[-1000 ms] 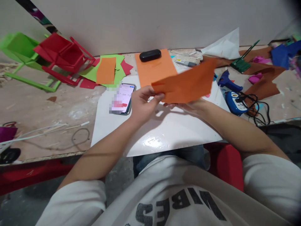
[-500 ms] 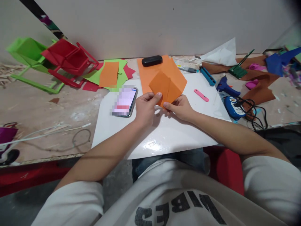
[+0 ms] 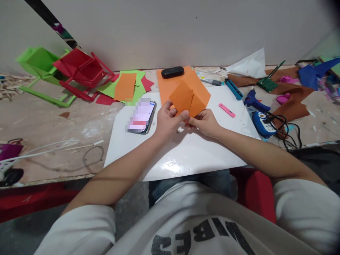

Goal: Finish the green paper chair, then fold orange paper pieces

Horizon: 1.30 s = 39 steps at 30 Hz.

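Note:
Both my hands pinch a folded piece of orange paper (image 3: 183, 95), held up a little above the white board (image 3: 170, 163). My left hand (image 3: 171, 118) grips its lower left side, the thumb lying across the front near the bottom point. From the lower right, my right hand (image 3: 205, 122) closes on the same paper, its thumb tip close to the left one. A slanting slit or fold edge runs down the paper's front. Behind it lies a larger orange sheet (image 3: 165, 86) with a black oblong case (image 3: 172, 72) on top.
A phone (image 3: 142, 118) lies left of my hands; a pink cutter (image 3: 226, 110) lies right. Farther right are a blue stapler (image 3: 233, 89), a glue gun (image 3: 255, 101) and a blue corded device (image 3: 263, 124). Red (image 3: 82, 72) and green (image 3: 44, 71) miniature chairs stand at the left.
My left thumb has slid down and right, towards the bottom point of the orange paper and my right thumb. The view has shifted slightly.

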### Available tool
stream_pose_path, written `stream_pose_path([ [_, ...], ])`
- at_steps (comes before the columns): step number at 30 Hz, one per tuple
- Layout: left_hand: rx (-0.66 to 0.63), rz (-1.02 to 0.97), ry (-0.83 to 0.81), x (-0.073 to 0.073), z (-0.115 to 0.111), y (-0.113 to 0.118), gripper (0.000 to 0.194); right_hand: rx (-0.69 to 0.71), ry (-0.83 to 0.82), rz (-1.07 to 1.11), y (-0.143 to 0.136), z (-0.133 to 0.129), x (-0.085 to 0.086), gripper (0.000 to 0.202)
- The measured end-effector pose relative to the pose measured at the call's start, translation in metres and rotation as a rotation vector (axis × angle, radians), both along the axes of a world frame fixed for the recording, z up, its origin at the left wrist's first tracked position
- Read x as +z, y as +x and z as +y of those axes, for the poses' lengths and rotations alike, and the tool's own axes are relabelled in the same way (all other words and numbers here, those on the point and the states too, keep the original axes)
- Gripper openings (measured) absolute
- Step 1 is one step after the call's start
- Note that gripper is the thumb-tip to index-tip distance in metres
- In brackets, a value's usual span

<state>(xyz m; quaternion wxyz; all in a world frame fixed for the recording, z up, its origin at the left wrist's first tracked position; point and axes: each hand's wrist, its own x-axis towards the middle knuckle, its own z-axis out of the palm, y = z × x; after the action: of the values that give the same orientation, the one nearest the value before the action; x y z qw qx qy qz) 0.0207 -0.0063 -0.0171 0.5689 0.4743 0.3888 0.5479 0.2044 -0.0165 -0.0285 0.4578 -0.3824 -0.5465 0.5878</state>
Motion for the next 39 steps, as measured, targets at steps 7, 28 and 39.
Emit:
stream_pose_path([
  [7, 0.078, 0.262, 0.229, 0.003, 0.001, -0.012, 0.073, -0.344, 0.274, 0.037, 0.049, 0.034, 0.022, 0.065],
  [28, 0.051, 0.352, 0.029, 0.004, 0.006, -0.013, 0.057, -0.260, 0.355, -0.279, 0.084, 0.055, 0.031, 0.055],
  [39, 0.017, 0.299, -0.082, -0.002, 0.010, -0.015, 0.054, -0.083, 0.139, -0.544, 0.088, 0.061, 0.026, 0.053],
])
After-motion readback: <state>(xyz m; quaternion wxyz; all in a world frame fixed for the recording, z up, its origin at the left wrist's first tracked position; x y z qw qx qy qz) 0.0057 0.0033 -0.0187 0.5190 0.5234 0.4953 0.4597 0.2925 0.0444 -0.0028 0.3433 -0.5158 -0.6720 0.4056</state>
